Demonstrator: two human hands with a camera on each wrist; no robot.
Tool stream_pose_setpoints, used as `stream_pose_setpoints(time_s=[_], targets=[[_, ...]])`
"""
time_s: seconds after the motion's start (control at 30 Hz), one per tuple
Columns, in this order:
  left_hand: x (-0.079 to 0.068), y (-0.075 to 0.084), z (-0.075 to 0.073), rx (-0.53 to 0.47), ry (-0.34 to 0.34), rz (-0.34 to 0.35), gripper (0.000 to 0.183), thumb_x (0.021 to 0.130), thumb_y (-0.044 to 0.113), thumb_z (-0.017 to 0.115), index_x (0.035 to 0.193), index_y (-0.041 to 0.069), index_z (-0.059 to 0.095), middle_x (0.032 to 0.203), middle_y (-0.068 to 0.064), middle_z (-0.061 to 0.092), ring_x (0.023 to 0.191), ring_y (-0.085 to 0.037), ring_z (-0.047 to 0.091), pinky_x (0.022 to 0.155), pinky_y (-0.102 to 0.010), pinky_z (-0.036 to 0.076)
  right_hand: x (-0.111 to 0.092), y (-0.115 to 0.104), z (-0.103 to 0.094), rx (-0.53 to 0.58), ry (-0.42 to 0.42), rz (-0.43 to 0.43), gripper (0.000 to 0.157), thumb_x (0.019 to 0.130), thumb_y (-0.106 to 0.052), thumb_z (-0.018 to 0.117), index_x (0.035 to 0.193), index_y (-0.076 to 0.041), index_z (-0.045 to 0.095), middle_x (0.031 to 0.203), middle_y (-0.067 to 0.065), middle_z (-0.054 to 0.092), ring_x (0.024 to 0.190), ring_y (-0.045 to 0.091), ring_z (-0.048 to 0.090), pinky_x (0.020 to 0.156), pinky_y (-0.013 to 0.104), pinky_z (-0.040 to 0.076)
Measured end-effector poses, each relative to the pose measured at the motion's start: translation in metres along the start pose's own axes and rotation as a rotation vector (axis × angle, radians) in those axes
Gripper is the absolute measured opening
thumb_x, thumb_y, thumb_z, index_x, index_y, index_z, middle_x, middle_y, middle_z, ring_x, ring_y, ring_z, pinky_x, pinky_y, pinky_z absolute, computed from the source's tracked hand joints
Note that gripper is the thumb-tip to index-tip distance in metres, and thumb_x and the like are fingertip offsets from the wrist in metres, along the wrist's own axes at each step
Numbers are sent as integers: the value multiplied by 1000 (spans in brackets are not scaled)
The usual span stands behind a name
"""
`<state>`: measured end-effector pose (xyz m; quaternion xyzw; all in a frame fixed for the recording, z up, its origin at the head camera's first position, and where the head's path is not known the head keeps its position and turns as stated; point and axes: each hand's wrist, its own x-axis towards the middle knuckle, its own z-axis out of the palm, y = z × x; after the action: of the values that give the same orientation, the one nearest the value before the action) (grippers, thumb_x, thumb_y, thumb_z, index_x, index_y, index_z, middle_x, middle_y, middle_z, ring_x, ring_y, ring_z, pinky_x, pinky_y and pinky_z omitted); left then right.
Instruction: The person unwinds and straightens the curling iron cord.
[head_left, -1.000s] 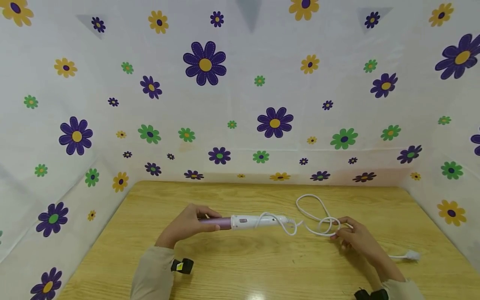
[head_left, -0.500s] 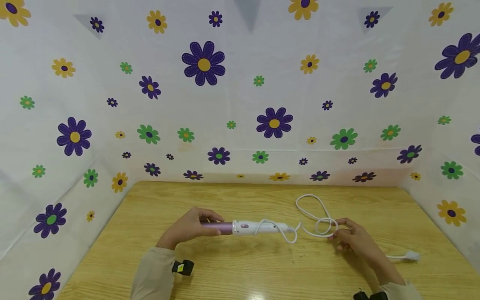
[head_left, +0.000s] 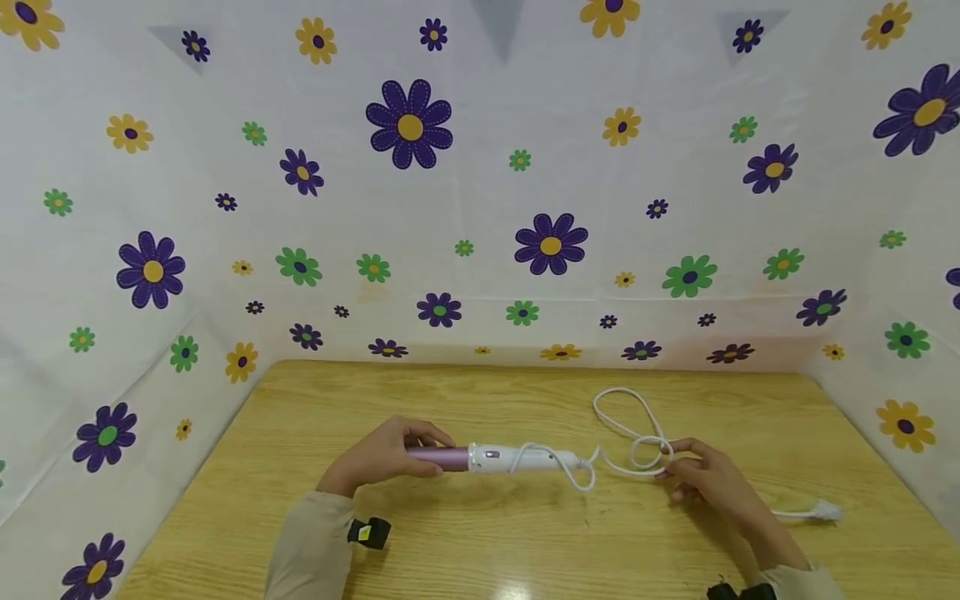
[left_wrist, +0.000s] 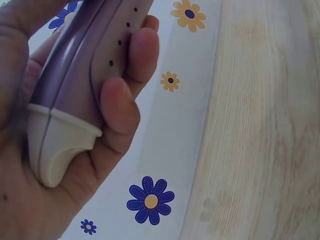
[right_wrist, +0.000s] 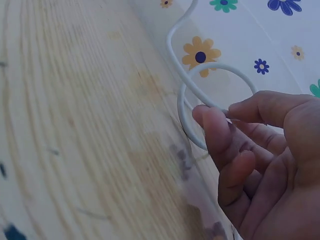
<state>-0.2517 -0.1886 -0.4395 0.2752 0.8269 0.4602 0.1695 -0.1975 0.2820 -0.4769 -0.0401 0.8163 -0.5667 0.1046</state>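
A purple and white hair straightener (head_left: 487, 458) lies level above the table, its white end toward the right. My left hand (head_left: 378, 460) grips its purple end. In the left wrist view my fingers curl round the purple body (left_wrist: 75, 75), which has a row of small dark holes and a white tip. A white power cord (head_left: 626, 431) loops loosely over the white handle and on to the right. My right hand (head_left: 712, 483) pinches a loop of this cord between thumb and fingertip, as the right wrist view shows with the cord (right_wrist: 175, 57) close up.
The white plug (head_left: 825, 511) lies on the wooden table (head_left: 480, 533), to the right of my right forearm. White cloth with printed flowers (head_left: 551, 246) stands round the back and both sides of the table. Black straps with cameras (head_left: 369, 533) sit at both wrists.
The hair straightener and my left hand have moved slightly right and lower, bringing the handle nearer my right hand. The right hand keeps its pinch on the cord and has shifted only a little.
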Motion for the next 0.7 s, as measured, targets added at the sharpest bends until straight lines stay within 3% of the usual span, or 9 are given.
stream_pose_setpoints(time_s=[0.23,0.4,0.53,0.7], targets=[[0,-1,0,49,44,-28,32,79,25,78,109,16,72,99,-7,67,83,-19,59,74,-31,50,1,-5,4,-36,-89,-38,35,101,-18,50,117,12,46,95,6,71,67,14,67,58,25,50],[2,1,0,61,73,-37,32,79,26,78,108,15,71,98,-7,67,83,-18,59,74,-31,50,-3,-15,3,-122,-55,-69,35,100,-17,50,121,11,46,102,18,69,69,15,65,56,28,49],[2,1,1,62,80,-40,32,79,26,78,108,15,72,98,-7,67,83,-18,59,74,-32,51,-6,-29,5,-186,-15,-96,36,99,-19,53,122,8,49,102,16,65,71,12,63,56,29,48],[2,0,0,69,85,-46,32,79,25,78,108,14,72,98,-7,66,83,-18,59,73,-31,51,-7,-48,10,-207,-22,-151,35,98,-23,56,120,5,52,102,13,62,74,14,62,58,29,47]])
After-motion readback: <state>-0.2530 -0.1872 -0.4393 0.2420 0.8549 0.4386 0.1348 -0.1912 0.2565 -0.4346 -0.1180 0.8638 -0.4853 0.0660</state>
